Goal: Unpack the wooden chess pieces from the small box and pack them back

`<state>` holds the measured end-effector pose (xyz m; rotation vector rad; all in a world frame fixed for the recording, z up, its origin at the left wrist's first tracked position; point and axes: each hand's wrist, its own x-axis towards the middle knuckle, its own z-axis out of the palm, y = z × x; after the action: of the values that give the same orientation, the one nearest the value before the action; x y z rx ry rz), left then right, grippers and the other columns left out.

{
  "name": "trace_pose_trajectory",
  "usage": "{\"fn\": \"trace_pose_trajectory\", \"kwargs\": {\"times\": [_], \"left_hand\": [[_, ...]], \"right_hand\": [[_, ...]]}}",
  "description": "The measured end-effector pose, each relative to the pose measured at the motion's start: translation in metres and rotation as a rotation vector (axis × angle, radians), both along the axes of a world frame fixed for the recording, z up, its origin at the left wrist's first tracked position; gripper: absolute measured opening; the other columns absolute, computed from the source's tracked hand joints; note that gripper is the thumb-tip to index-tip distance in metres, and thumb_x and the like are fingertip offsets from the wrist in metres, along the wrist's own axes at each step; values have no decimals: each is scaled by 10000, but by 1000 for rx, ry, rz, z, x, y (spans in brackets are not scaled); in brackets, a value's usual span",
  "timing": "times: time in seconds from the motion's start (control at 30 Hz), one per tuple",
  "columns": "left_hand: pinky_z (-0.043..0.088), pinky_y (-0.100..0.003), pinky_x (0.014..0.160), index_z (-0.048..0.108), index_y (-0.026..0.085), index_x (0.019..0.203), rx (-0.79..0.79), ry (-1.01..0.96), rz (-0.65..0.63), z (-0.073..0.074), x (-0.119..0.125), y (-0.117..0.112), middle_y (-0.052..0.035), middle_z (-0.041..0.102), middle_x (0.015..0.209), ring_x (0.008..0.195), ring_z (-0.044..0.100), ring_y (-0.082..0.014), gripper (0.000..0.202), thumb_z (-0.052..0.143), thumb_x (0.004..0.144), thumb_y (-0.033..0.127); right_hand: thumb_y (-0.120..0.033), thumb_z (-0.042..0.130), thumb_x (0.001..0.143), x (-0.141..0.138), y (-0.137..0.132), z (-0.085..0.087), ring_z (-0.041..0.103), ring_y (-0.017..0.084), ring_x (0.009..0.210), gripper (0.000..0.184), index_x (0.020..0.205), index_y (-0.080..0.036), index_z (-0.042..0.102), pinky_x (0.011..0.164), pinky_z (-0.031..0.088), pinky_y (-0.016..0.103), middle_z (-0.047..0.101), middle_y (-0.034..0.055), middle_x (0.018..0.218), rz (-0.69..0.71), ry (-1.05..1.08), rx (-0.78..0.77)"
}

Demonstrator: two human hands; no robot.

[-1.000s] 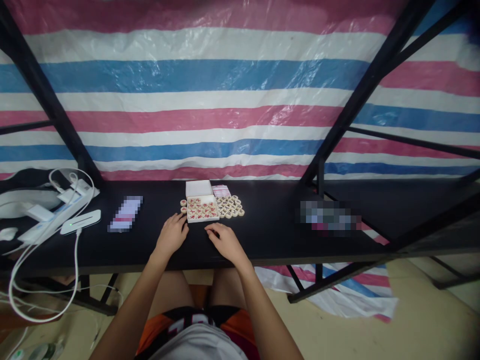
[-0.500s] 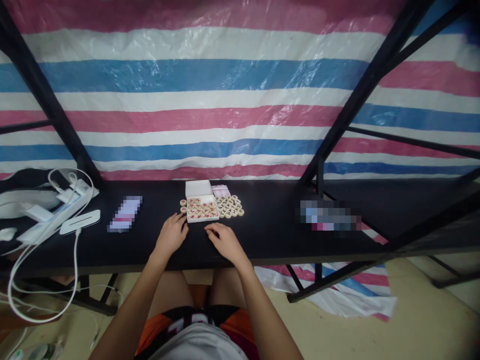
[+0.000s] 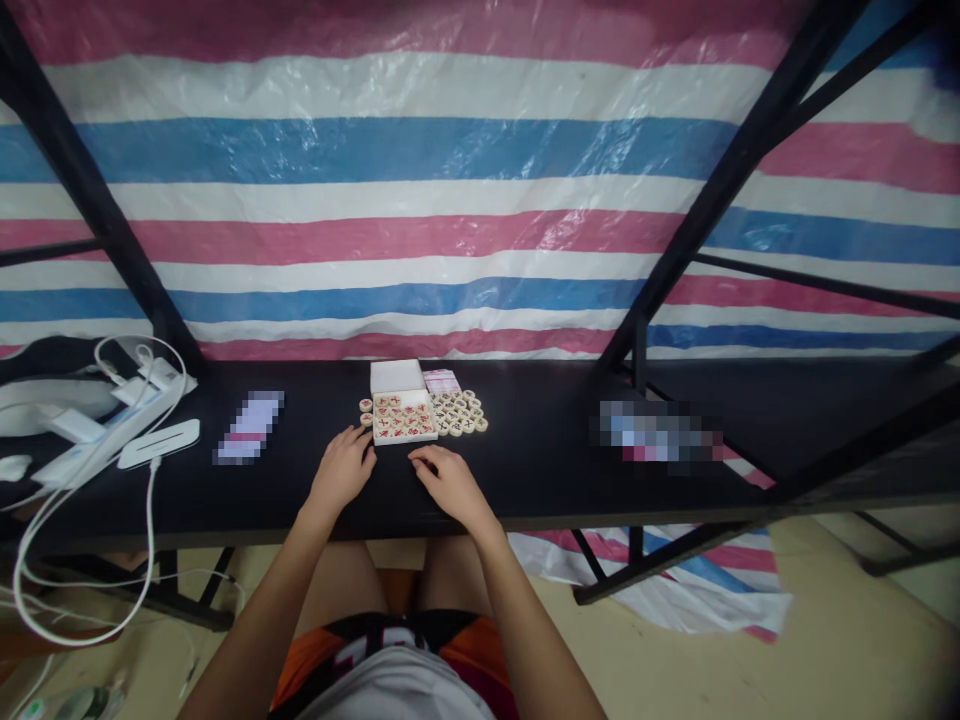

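A white box (image 3: 406, 437) stands on the dark table, holding rows of round Chinese chess pieces (image 3: 411, 417) with red characters. Its lid part (image 3: 397, 376) lies behind it. Two red-marked pieces (image 3: 366, 412) sit just left of the box, and several dark-marked pieces (image 3: 459, 412) are gathered at its right. My left hand (image 3: 344, 466) rests on the table by the box's near left corner, fingers loosely stretched and holding nothing. Lying in front of the box, my right hand (image 3: 446, 480) is open too, fingers slightly bent, with nothing in it.
A folded pink-and-white paper (image 3: 442, 382) lies behind the dark-marked pieces. Leftward are a blurred phone-like thing (image 3: 250, 428), a white flat device (image 3: 160, 443) and a power strip (image 3: 112, 425) with looping cables. A pixelated object (image 3: 660, 432) lies at the right. Black metal posts (image 3: 697, 200) frame the table.
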<state>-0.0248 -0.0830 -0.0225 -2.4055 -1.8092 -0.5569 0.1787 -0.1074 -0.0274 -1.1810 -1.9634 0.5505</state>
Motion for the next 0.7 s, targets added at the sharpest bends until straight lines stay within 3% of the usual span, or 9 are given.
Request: {"fn": "trace_pose_trajectory", "kwargs": {"times": [0.13,0.23,0.33,0.43,0.53,0.7], "left_hand": [[375,-445,1035,600,134,1202,5,-11,-7,-2,-1,1,-125,566,1293,1236,470,-286,392,402,881,242],[372,-439,1039,599,135,1206,1,-8,-5,-2,-1,1,-120,568,1291,1235,470,-285,396,395,887,252],[377,-430,1036,600,136,1208,-1,-6,-2,-1,-1,1,-116,568,1293,1231,474,-284,398,396,886,253],[375,-429,1039,602,135,1206,-7,-11,1,1,-1,0,-115,567,1294,1233,473,-283,399,395,885,252],[371,-428,1044,600,133,1208,-10,-12,7,1,-1,1,-113,566,1295,1238,468,-280,402,394,884,253],[380,-429,1036,596,147,1211,-1,-12,5,0,-1,1,-103,571,1293,1232,474,-278,395,404,882,250]], "right_hand": [[-186,456,866,-1,1,9,590,151,786,218,944,-214,658,775,449,269,659,23,881,-53,74,50],[-184,444,872,-1,15,27,586,167,861,224,949,-203,653,827,442,280,654,44,918,-135,38,132],[-184,448,876,-4,44,48,559,192,975,248,1021,-192,648,884,418,297,644,71,1016,-173,-205,147],[-197,485,859,-11,76,61,544,231,1037,273,1079,-164,642,873,424,319,635,116,1080,-184,-522,39],[-223,484,863,-20,98,61,521,269,1105,282,1079,-145,648,870,430,355,628,156,1112,-171,-719,-79],[-218,442,872,-26,109,51,592,267,1025,305,1058,-123,664,813,453,345,643,190,1100,-149,-741,-163]]}}
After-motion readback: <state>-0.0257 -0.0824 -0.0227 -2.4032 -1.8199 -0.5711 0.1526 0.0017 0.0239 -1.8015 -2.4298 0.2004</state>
